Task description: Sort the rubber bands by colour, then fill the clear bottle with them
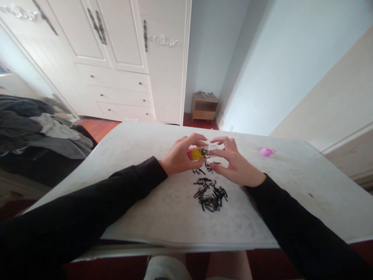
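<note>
Hands meet at table centre, approx 12 o'clock from the pile of black clips (210, 193). Left hand (178, 156) is curled round a small bottle (201, 153), lying sideways, held just above the tabletop; yellow-and-pink part sits in the left fingers, clear part sticks out toward 3 o'clock. Right hand (236, 165) closes thumb & forefinger on that clear end, other fingers loosely bent, heel of hand resting on the table (140, 194). Can't tell whether the clear end is a cap or the bottle's neck.

Clips lie scattered at 6 o'clock of the hands, a few strays right under the bottle, the rest bunched a bit nearer the person. Both arms in black sleeves.

Pink scrap (267, 151) sits on the table at 3 o'clock of the hands, well apart. White wardrobe (122, 58) stands at 11 o'clock behind the table, small wooden nightstand (204, 106) at 12 o'clock by the wall. Heap of grey and dark clothes (37, 128) at 9 o'clock.
</note>
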Motion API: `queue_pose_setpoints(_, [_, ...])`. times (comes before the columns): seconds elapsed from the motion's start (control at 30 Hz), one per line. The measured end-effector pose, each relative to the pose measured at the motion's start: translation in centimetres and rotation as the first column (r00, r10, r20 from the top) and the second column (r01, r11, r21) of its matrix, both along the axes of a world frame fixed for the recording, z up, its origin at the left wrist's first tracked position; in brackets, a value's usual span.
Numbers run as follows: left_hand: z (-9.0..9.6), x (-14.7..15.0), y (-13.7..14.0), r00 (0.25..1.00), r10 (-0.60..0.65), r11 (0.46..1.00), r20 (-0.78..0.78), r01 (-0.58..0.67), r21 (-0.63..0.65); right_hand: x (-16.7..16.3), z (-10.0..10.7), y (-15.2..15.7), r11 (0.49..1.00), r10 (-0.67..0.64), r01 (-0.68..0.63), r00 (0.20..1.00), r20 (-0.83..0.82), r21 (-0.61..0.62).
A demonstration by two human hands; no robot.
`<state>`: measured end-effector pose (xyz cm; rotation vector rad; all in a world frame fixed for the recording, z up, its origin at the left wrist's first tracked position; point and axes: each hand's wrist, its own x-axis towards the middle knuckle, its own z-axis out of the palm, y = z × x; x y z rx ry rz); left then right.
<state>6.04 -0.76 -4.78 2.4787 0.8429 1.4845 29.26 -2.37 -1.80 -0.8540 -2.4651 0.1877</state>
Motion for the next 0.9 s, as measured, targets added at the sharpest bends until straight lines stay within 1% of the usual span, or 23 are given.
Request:
queue_pose_setpoints(0.13, [0.0,0.1,0.0,0.998,-0.025,0.998,-0.054,0.028,0.050,0.0,-0.3,0.0,0.999,-0.004,0.007,0.998,0.069,-0.043])
queue_pose_setpoints(0.23, [0.2,0.2,-0.1,0.999,0.007,0.998,-0.038,-0.005,0.060,-0.1,-0.1,-0.1,1.000,-0.025,0.025,0.999,0.044,0.003])
queue_pose_setpoints(0.37, [0.4,0.3,-0.3,0.999,0.042,0.998,0.012,-0.042,0.046,-0.2,0.8,-0.3,0.994,-0.038,0.051,0.991,-0.128,0.094])
queue_pose_setpoints(0.47, [0.4,0.2,-0.3,0.998,0.038,0.998,0.048,-0.041,0.047,0.1,1.4,-0.1,0.985,-0.020,0.074,0.948,-0.318,0.157])
queue_pose_setpoints(0.5, [0.4,0.2,-0.2,0.996,0.049,0.998,0.070,-0.052,0.045,0.3,1.5,0.1,0.985,-0.027,0.088,0.930,-0.365,0.151])
queue_pose_setpoints(0.53, [0.4,0.1,0.0,0.993,0.066,0.997,0.099,-0.071,0.040,0.6,1.6,0.3,0.988,-0.047,0.099,0.923,-0.382,0.118])
queue_pose_setpoints(0.57, [0.3,0.1,0.1,0.988,0.088,0.995,0.129,-0.093,0.032,0.9,1.6,0.5,0.993,-0.075,0.104,0.932,-0.355,0.063])
queue_pose_setpoints(0.6, [0.2,0.1,0.3,0.981,0.110,0.993,0.158,-0.115,0.021,1.1,1.5,0.7,0.994,-0.104,0.107,0.952,-0.287,-0.005])
queue_pose_setpoints(0.67, [0.1,0.1,0.7,0.970,0.142,0.990,0.200,-0.143,-0.007,1.6,1.3,1.2,0.983,-0.137,0.125,0.987,-0.084,-0.132])
queue_pose_setpoints(0.73, [0.1,0.0,0.9,0.963,0.157,0.988,0.220,-0.154,-0.032,1.7,1.0,1.4,0.968,-0.131,0.145,0.988,0.080,-0.205])
queue_pose_setpoints(0.8, [0.1,0.1,0.9,0.962,0.157,0.987,0.222,-0.150,-0.049,1.6,0.6,1.4,0.959,-0.110,0.145,0.982,0.153,-0.243])
queue_pose_setpoints(0.9, [0.1,0.1,0.8,0.969,0.134,0.991,0.208,-0.125,-0.056,1.2,0.3,1.3,0.950,-0.050,0.098,0.985,0.166,-0.295])
